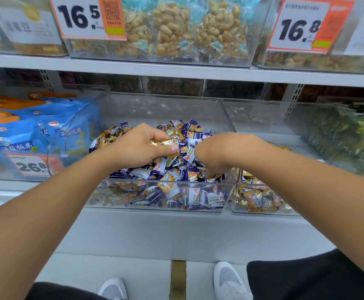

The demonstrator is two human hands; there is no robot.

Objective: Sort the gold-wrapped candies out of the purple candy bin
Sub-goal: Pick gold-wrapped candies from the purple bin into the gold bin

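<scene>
A clear plastic bin (168, 211) on the lower shelf is heaped with purple-and-white wrapped candies (189, 131), with gold-wrapped ones mixed in at the back left (109, 137). My left hand (139, 146) hovers over the heap and grips a bunch of gold-wrapped candies (165, 142) between curled fingers and thumb. My right hand (215, 156) reaches down into the front right of the heap; its fingers curl downward among the candies, and whether they hold one is hidden.
A neighbouring clear bin (235, 204) to the right holds gold-wrapped candies (256, 198). Blue snack bags (25, 135) fill the bin on the left, behind a price tag (32, 166). An upper shelf (176, 71) with peanut packs (172, 29) overhangs.
</scene>
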